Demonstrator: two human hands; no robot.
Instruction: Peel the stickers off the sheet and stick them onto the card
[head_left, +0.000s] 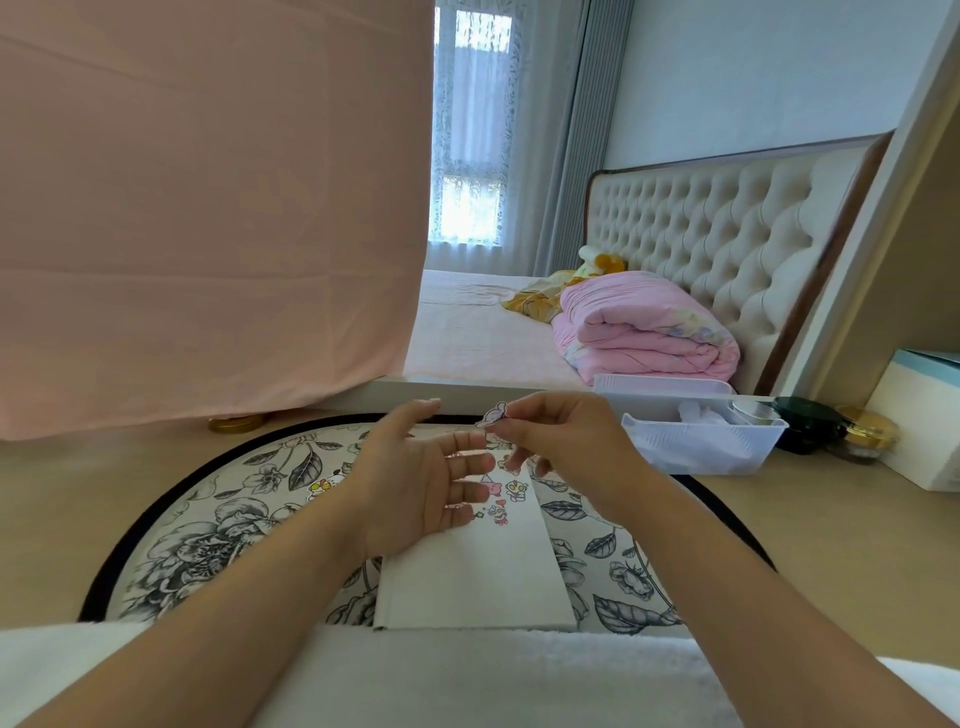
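The right hand (561, 441) is raised, its fingertips pinching a small pale cartoon sticker (492, 414). The left hand (415, 478) hovers beside it, fingers loosely straight, holding nothing. Beneath both lies a long white paper card (467, 577) on a round black-and-white floral mat (208, 530) on the beige desk (52, 493).

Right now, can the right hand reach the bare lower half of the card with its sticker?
Probably yes. The right hand pinches the sticker over the far end of the card, whose lower half lies bare; the left hand is only over its upper left.
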